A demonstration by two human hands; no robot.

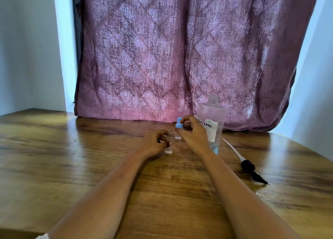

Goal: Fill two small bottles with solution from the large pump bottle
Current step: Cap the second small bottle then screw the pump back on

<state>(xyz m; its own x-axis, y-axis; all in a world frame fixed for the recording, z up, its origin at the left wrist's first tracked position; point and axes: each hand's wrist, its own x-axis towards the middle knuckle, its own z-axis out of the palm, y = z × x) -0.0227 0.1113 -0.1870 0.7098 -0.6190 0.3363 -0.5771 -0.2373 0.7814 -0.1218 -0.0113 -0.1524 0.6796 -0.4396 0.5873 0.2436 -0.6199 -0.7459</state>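
Steadying a small clear plastic bottle (170, 143) upright on the glossy wood-grain bench (90, 148), left hand (155, 143) curled in a narrow grip around its cylindrical body, threaded neck open at the top, a thin layer of liquid at the base. Pinching a pale blue, blocky cap (179, 123) between thumb and fingers of the right hand (193, 132), held just above and behind that bottle. Partly hiding a second small clear bottle (178, 136) behind the right hand's fingers. Standing just beyond the right hand: large square-shouldered transparent bottle (212, 123), uncapped threaded neck, white handwritten label, a little bluish solution low inside. Lying flat to the right, well apart: black pump head (251, 170) with long white dip tube (232, 148). Hanging behind: mauve patterned woven curtain (180, 49).
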